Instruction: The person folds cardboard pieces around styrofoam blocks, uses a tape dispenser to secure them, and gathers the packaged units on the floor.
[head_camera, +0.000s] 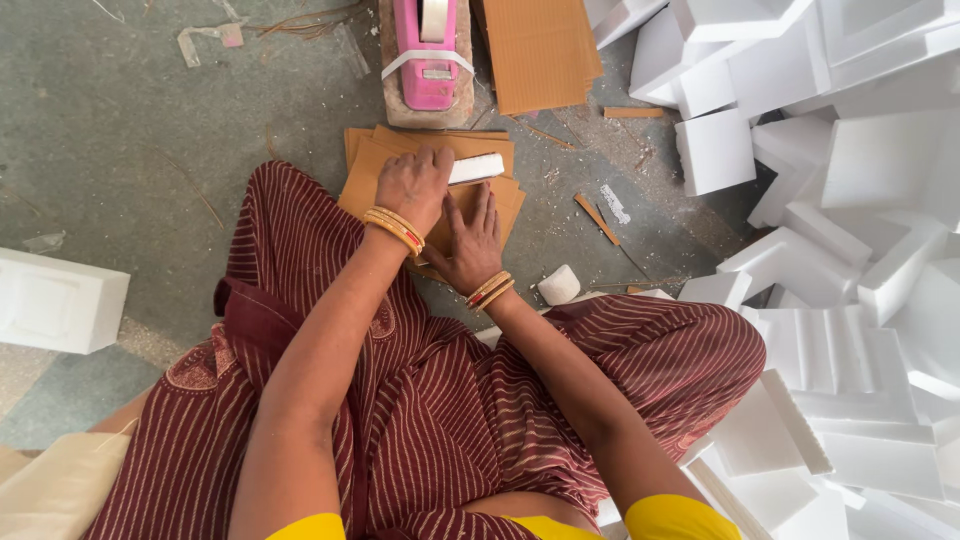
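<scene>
Cardboard sheets lay stacked under my left hand, which gripped a white foam block at three o'clock. My right hand pressed flat and unclenched on the stack.

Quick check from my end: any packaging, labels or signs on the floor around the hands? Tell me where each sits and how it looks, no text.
Foam packing blocks: white, piled along the right side.
Cardboard sheets: brown, flat stack under both hands.
Corrugated cardboard: brown sheets, top centre, beside the dispenser.
Tape dispenser: pink, top centre, with a white label band.
Small label scrap: white strip lying right of the stack.
No signs or screens.
</scene>
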